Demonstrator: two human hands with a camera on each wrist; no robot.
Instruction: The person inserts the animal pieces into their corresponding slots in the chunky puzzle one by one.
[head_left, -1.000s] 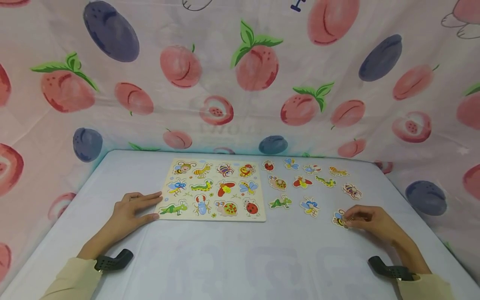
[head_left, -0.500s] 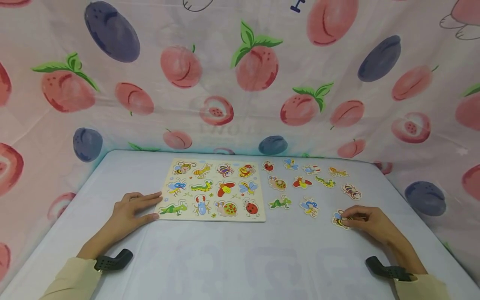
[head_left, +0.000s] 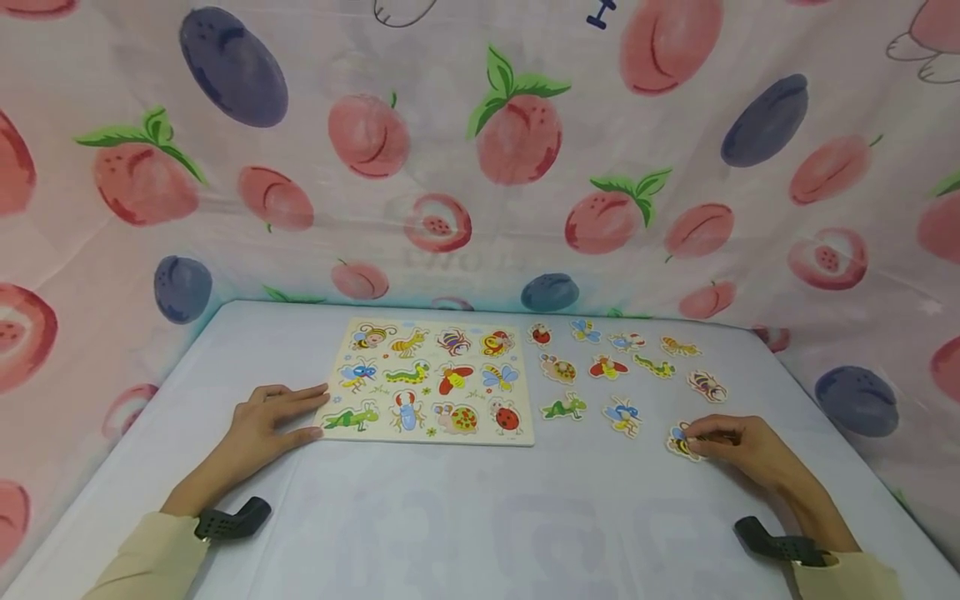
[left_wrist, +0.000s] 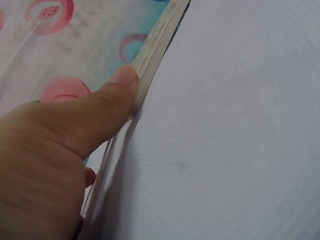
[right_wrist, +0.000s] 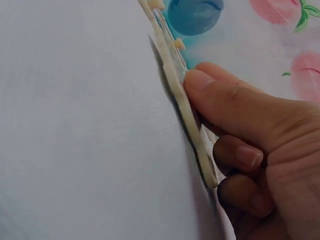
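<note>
A: Right hand (head_left: pixel 738 442) first. What do we log?

B: Thumb and forefinger pinch the right side of the bee piece (head_left: pixel 681 442), at the near end of the loose pieces, right of the puzzle board (head_left: pixel 401 436). Whether the piece lies flat or slightly raised, we cannot tell.

A: Left hand (head_left: pixel 266 421)?

B: Grasping nothing. Fingers extended, fingertips and thumb against the board's left edge.

A: Hazards, as we judge them?

B: The pinch, mainly. We see it on one side only, so the piece could swivel or drop if the thumb slackens during a lift.

A: Neighbours?

B: The spider piece (head_left: pixel 707 386) lies just beyond, apart from it. A low sweep of the knuckles could knock that askew. Carried low toward the board, the bee could also clip the mosquito piece (head_left: pixel 622 416) or the grasshopper piece (head_left: pixel 563 406).

A: And the board?

B: Flat on the white tablecloth (head_left: pixel 480 517). Too hard a push from the left hand could slide it into the nearest pieces; too light, and it might skid under pressure.
</note>
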